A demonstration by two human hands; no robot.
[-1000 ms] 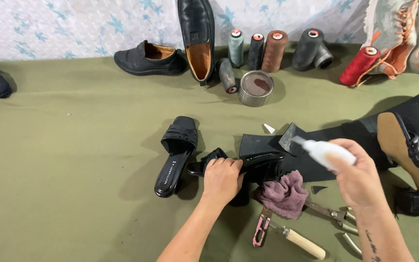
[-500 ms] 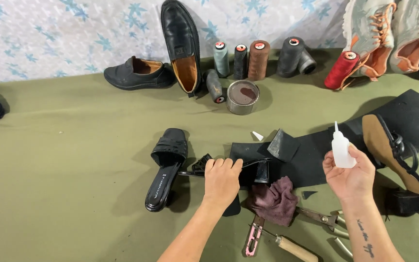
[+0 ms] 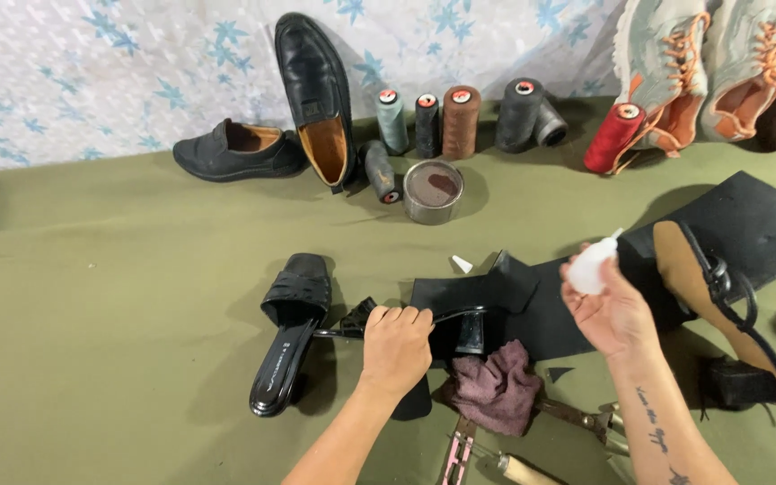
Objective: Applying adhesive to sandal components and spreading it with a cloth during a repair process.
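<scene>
My left hand presses down on a black heeled sandal lying on its side on the olive cloth, fingers curled over its sole edge. My right hand is raised to the right of it and holds a small white squeeze bottle, nozzle pointing up and right. A second black sandal lies just left of my left hand. A mauve rag sits between my forearms. A small white cap lies beyond the held sandal.
A black rubber sheet and a tan-insoled heeled shoe lie at the right. Pliers and other tools sit near the front edge. Thread spools, a round tin, black loafers and sneakers line the back wall.
My right hand lifted the white bottle away from the sandal and tipped its nozzle upward. My left hand stayed on the sandal. The camera view shifted slightly.
</scene>
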